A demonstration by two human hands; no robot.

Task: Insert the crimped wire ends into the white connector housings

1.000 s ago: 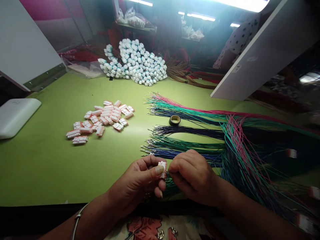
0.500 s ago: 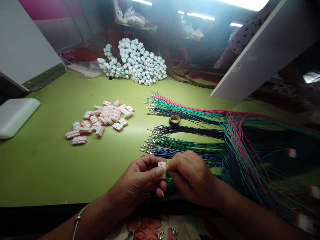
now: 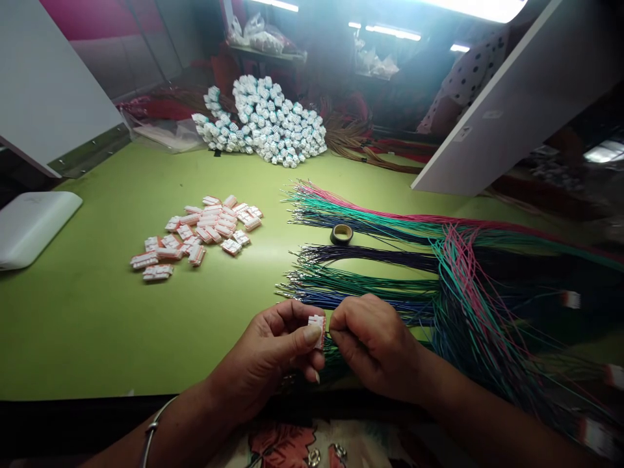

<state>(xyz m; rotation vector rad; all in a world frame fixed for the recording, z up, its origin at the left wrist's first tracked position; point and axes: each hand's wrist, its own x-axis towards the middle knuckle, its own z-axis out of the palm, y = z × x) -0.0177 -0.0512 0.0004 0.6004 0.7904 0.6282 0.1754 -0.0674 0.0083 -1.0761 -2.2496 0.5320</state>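
My left hand holds a small white connector housing with red-orange edges between thumb and fingers. Right beside it, my right hand pinches at the housing's side, with fine wire ends hidden inside its fingertips. A bunch of green wires runs out beneath my hands. Long bundles of pink, teal, navy and green wires lie fanned across the green table, their bare metal tips pointing left, just above my hands.
Several red-and-white connectors lie loose at the table's middle left. Behind them sits a big heap of white connector housings. A black tape roll rests among the wires. A white pad lies far left; a white panel slants across the right, with a co-worker's polka-dot sleeve behind it.
My hands stay together at the housing with only slight finger shifts. The view moves very slightly.
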